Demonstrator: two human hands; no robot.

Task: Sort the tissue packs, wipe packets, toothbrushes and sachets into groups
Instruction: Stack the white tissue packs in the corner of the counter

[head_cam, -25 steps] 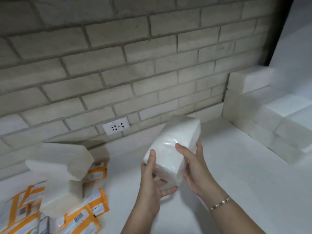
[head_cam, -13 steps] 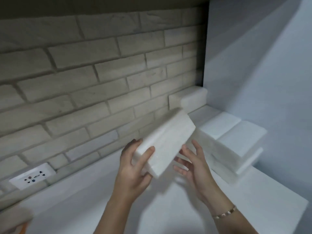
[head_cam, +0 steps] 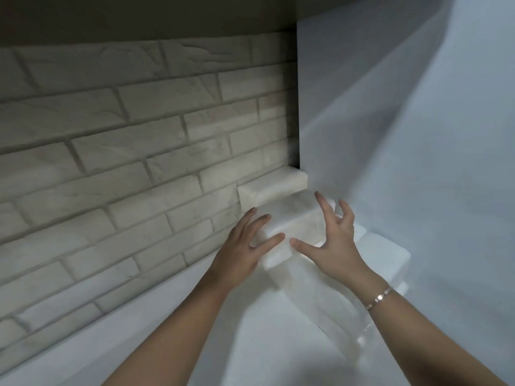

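Finding: your left hand point(head_cam: 242, 246) and right hand point(head_cam: 337, 240) both lie with straight, spread fingers against one tissue pack point(head_cam: 289, 218). The left is along the side nearer the brick wall point(head_cam: 139, 176) and the right over the top on the side away from it; neither is curled round the pack. The pack appears to rest on the stack of tissue packs point(head_cam: 384, 254) just off the wall's foot, with one more pack point(head_cam: 273, 185) hard against the wall behind it. Judged progress: the tissue group is well built. No wipe packets, toothbrushes or sachets are in view, so their state cannot be assessed. Clearance: the white side panel point(head_cam: 418, 135) meets the wall and closes off the stack beyond; your room to draw back is along the counter point(head_cam: 181, 316) at the wall's foot.
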